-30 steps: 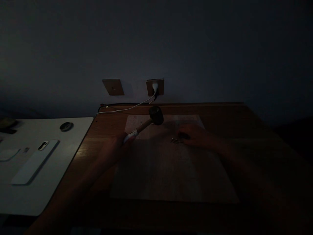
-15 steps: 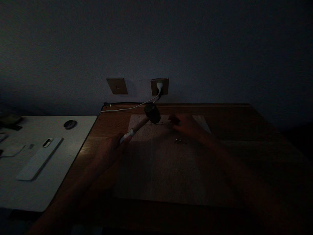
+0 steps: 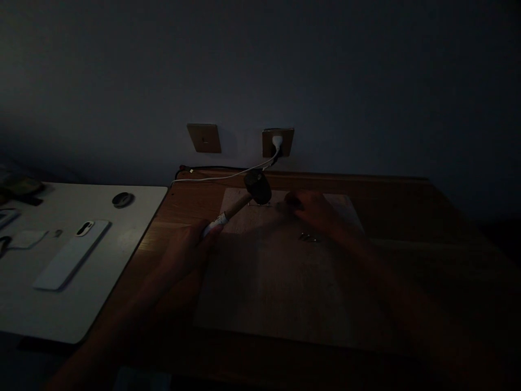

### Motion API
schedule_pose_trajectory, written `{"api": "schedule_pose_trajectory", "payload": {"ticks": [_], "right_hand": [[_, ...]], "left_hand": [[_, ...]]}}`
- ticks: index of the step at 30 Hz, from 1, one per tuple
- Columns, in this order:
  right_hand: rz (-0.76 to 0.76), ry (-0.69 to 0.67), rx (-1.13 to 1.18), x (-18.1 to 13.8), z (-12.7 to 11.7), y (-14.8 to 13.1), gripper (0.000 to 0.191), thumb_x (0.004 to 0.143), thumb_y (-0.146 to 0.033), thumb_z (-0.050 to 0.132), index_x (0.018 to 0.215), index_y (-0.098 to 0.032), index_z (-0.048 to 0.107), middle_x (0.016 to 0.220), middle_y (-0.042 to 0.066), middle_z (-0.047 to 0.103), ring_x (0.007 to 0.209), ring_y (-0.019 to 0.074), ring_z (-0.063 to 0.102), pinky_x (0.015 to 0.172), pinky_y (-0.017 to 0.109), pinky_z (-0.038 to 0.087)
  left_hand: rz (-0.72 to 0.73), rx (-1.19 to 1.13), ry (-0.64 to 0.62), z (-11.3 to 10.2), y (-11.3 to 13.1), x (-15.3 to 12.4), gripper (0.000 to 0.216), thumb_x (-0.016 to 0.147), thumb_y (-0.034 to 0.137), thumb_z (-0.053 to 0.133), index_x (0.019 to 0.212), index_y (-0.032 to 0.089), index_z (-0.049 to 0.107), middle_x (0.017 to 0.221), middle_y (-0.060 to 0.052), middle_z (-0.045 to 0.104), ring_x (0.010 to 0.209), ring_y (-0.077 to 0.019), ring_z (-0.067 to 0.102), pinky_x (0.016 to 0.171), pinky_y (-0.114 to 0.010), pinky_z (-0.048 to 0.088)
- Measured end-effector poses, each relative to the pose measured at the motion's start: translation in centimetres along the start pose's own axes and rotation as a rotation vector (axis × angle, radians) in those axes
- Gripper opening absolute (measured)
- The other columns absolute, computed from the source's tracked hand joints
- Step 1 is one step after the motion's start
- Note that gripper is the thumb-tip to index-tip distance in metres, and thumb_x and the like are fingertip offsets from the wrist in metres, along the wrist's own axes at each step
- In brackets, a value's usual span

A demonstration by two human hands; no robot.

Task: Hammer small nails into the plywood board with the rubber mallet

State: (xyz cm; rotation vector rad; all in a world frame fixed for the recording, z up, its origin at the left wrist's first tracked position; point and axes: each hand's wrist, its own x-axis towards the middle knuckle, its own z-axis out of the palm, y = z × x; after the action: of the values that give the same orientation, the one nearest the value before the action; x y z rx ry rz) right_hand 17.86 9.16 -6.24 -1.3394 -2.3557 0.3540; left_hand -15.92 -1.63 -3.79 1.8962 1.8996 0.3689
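My left hand (image 3: pixel 189 241) is wrapped round the white-covered end of a mallet's handle. The dark head of the mallet (image 3: pixel 258 187) is held over the far part of a wooden board (image 3: pixel 285 293). Several small metal nails (image 3: pixel 259 205) stand in a row in the board, just below the mallet head. To their right my right hand (image 3: pixel 311 209) is closed, fingers pinched together low over the board. Whatever sits in that pinch is too dark to see. A few loose shiny nails (image 3: pixel 309 238) lie on the board below this hand.
The board lies on a brown wooden table (image 3: pixel 407 217) against the wall. A wall socket (image 3: pixel 278 142) has a white plug, and cables run along the table's back edge. On a white table (image 3: pixel 93 293) at left lie a phone (image 3: pixel 73 255) and a round dark object (image 3: pixel 122 200).
The whole view has shifted slightly, so things sit a little further right. Both hands hold nearly the same positions over the board, the mallet still in the left.
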Motion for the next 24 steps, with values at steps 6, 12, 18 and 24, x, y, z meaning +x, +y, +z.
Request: {"api": "schedule_pose_trajectory", "payload": {"ticks": [6, 12, 18, 24], "right_hand": [[0.042, -0.055, -0.051, -0.3, -0.2, -0.3, 0.027, 0.086, -0.009, 0.065, 0.109, -0.020, 0.075, 0.104, 0.010, 0.080, 0.098, 0.0266, 0.074, 0.088, 0.034, 0.054], [0.082, -0.041, -0.008, -0.1, 0.0, -0.6, 0.027, 0.087, -0.011, 0.066, 0.109, -0.020, 0.077, 0.107, 0.010, 0.081, 0.098, 0.0262, 0.076, 0.090, 0.035, 0.054], [0.130, -0.001, 0.054, -0.5, -0.2, -0.4, 0.029, 0.086, -0.013, 0.065, 0.112, -0.021, 0.077, 0.107, 0.008, 0.082, 0.097, 0.0244, 0.076, 0.090, 0.035, 0.056], [0.173, 0.015, 0.086, -0.4, 0.2, -0.5, 0.031, 0.086, -0.013, 0.066, 0.116, -0.021, 0.074, 0.097, 0.007, 0.083, 0.088, 0.0235, 0.076, 0.082, 0.034, 0.055]], "left_hand": [[0.030, -0.004, -0.007, 0.0, 0.5, 0.1, 0.048, 0.097, 0.061, 0.038, 0.086, 0.021, 0.062, 0.072, -0.005, 0.068, 0.064, -0.0220, 0.064, 0.058, -0.029, 0.033], [0.022, -0.001, -0.021, 0.0, 0.8, 0.0, 0.049, 0.097, 0.062, 0.038, 0.085, 0.021, 0.062, 0.071, -0.006, 0.068, 0.064, -0.0225, 0.065, 0.058, -0.029, 0.033], [0.053, -0.013, -0.020, 0.1, 1.3, 0.0, 0.049, 0.097, 0.062, 0.038, 0.086, 0.021, 0.062, 0.071, -0.005, 0.068, 0.065, -0.0226, 0.066, 0.058, -0.029, 0.034], [0.073, 0.035, -0.044, 0.3, 3.1, 0.7, 0.045, 0.099, 0.059, 0.038, 0.085, 0.022, 0.060, 0.071, -0.005, 0.067, 0.065, -0.0223, 0.066, 0.058, -0.028, 0.032]]}}
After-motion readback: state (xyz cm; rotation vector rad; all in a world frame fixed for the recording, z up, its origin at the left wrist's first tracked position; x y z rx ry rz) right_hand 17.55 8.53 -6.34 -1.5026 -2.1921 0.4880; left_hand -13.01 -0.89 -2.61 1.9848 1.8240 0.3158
